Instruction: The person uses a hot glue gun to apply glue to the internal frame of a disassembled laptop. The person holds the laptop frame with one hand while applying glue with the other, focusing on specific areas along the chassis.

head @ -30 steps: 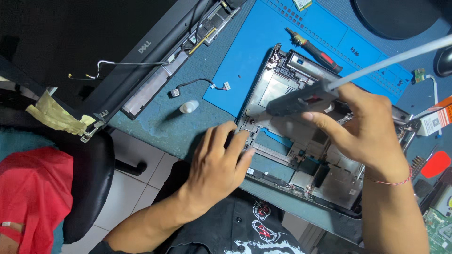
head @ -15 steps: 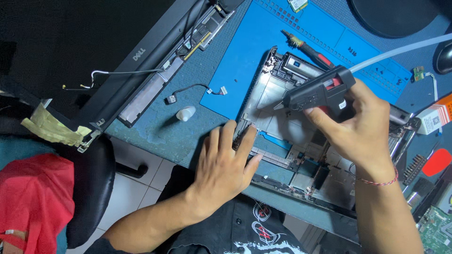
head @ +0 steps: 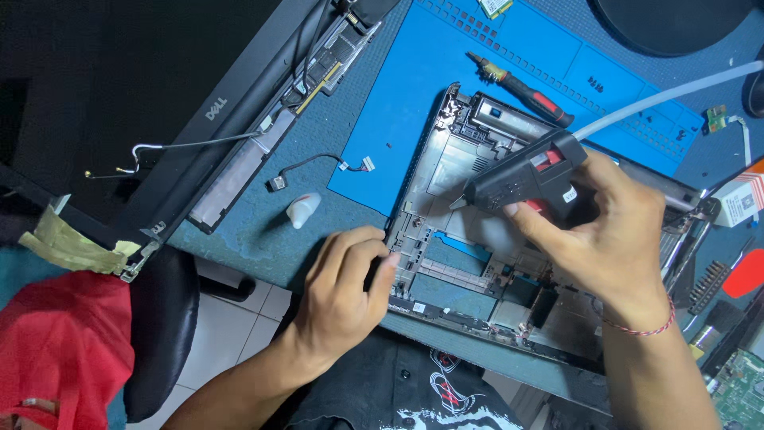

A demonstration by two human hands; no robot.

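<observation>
Right hand (head: 613, 239): wrapped around the handle of a black glue gun (head: 525, 179), fingers (head: 529, 219) clenched on the grip, index finger near the red trigger.
Glue gun: held above the open laptop base (head: 469, 263), nozzle aimed down and left toward the grey inner tray; pale glue stick (head: 660, 95) running out of its back, up and right past the right fingers.
Left hand (head: 346, 295): resting palm down on the near left edge of the laptop base, fingers (head: 382, 267) curled loosely against the frame, grasping nothing that can be told.
Laptop base: lying open on the table (head: 263, 239), partly over a blue work mat (head: 446, 87), between the two sets of fingers.
Beyond the right fingers: screwdriver (head: 521, 89) with red and black handle, lying on the blue mat just past the glue gun.
Left of the left fingers: small white cap-shaped piece (head: 304, 209) on the table, and a short black cable with a plug (head: 318, 169) beyond it.
Far left of the left fingers: detached black screen lid (head: 143, 103) lying slanted, a thin wire trailing from its hinge side.
Right of the right fingers: orange and white box (head: 740, 199), a rack of screwdriver bits (head: 708, 287).
Wrist of right hand: thin red string bracelet (head: 641, 328).
</observation>
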